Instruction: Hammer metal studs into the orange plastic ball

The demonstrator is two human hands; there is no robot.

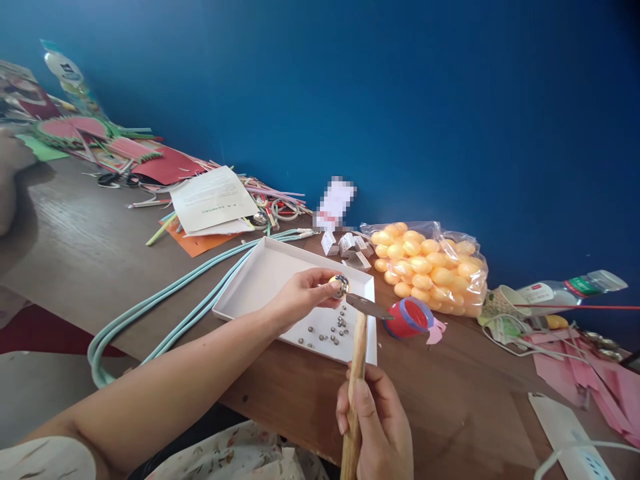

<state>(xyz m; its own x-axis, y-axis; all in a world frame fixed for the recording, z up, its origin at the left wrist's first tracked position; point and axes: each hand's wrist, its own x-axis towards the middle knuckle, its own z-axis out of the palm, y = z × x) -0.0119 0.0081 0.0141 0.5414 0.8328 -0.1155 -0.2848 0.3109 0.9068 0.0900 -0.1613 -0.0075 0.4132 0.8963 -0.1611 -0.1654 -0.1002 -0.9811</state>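
My left hand pinches a shiny round metal bell-like ball between thumb and fingers, above a shallow white box. Several small silver beads lie scattered in the box's near right part. In my right hand is a hammer, gripped by its wooden handle, with the dark metal head raised. One end of that head is close beside the ball; whether they touch I cannot tell. A red cup-like craft piece with a blue rim rests just right of the box.
Behind stands a clear bag of orange balls. Light blue cords loop left of the box. Papers, scissors and straws lie farther left, near another person's arm. A bottle, pink paper and a power strip are at right.
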